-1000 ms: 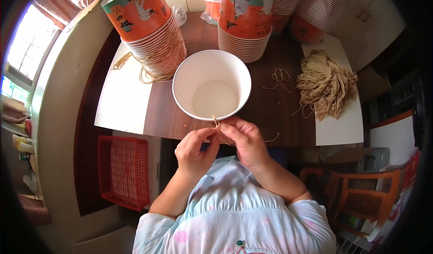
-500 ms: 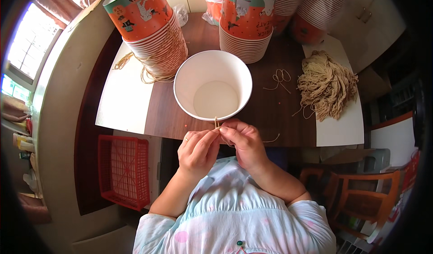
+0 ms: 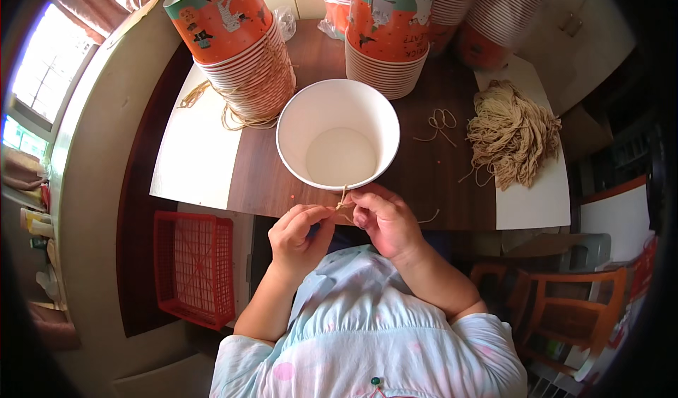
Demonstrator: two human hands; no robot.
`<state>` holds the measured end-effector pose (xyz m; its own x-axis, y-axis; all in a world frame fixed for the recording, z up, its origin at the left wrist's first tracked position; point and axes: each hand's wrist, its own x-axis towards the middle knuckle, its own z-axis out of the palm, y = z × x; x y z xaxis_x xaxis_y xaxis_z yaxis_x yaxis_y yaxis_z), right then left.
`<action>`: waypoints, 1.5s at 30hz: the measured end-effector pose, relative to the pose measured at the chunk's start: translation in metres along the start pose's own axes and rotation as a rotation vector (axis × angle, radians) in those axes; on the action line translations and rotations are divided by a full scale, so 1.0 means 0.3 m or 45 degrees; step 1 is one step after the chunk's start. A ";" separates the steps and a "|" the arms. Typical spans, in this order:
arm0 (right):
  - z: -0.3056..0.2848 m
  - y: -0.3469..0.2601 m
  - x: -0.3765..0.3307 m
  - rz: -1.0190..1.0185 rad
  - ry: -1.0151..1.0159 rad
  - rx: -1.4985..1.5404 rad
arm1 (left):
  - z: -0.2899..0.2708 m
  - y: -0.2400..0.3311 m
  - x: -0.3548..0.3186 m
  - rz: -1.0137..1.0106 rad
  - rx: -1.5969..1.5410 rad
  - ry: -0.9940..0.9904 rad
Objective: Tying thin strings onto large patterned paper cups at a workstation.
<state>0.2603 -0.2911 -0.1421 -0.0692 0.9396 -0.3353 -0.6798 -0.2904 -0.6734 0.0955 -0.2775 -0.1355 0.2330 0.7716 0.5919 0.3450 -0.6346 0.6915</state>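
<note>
one bare left hand (image 3: pixel 300 239) pinched on a thin tan knotted cord (image 3: pixel 345 192) | one bare right hand (image 3: pixel 390 227) at the knot (image 3: pixel 340 205), its grip i can't tell from here | cord at near rim of an open round white paper bucket (image 3: pixel 300 119)

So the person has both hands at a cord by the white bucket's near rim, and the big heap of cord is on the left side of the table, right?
Not quite: in the head view, the big heap of cord is on the right side of the table. Both hands, left hand and right hand, are at a cord by the white bucket's near rim.
</note>
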 end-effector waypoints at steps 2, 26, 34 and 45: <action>-0.008 -0.002 0.000 -0.014 -0.023 -0.029 | -0.002 -0.007 -0.003 -0.039 -0.013 -0.004; 0.002 -0.013 -0.026 -0.184 -0.134 -0.165 | 0.068 0.031 -0.014 -0.585 -0.833 0.021; 0.007 -0.005 -0.005 -0.241 -0.133 -0.219 | 0.059 0.028 -0.016 -0.581 -0.763 0.011; -0.010 -0.016 -0.006 -0.401 -0.116 -0.417 | 0.057 0.033 -0.017 -0.611 -0.623 0.045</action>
<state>0.2659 -0.2918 -0.1403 0.0300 0.9990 -0.0316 -0.4126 -0.0164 -0.9107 0.1131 -0.2869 -0.1389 0.1244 0.9756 0.1809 -0.0499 -0.1759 0.9831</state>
